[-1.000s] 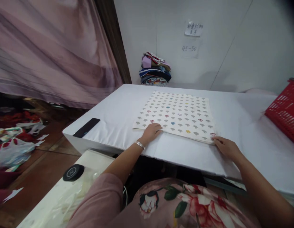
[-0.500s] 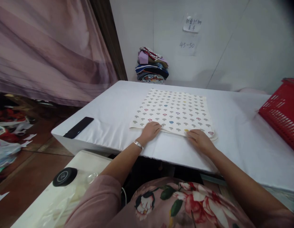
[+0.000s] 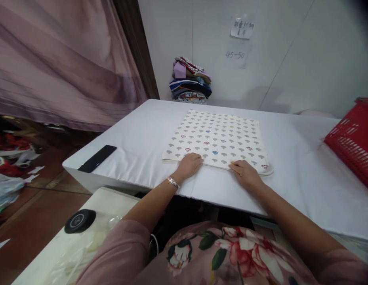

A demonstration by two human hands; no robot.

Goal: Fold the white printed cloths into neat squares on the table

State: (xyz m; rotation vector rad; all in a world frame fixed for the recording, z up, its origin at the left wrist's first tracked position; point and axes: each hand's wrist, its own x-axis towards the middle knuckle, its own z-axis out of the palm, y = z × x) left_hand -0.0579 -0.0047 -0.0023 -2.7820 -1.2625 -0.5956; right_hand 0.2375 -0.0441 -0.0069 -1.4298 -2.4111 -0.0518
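Observation:
A cream cloth (image 3: 216, 134) printed with small grey and coloured mushrooms lies flat on the white-covered table (image 3: 136, 138), folded into a rough rectangle. At its near edge, left of the middle, my left hand (image 3: 189, 165) has its fingers closed on the fabric; a silver bracelet is on that wrist. Farther right along the same edge, my right hand (image 3: 246, 173) pinches the cloth between thumb and fingers. Layers show at the cloth's near right corner. The fingertips of both hands are partly hidden by the fabric.
A black phone (image 3: 97, 158) lies at the table's left end. Folded cloths (image 3: 191, 81) are stacked by the back wall. A red plastic basket (image 3: 354, 138) stands at the right. Below left, a round black object (image 3: 79, 221) rests on a white surface.
My right hand has shifted slightly left along the near edge of the cloth. My left hand and the cloth look nearly unchanged.

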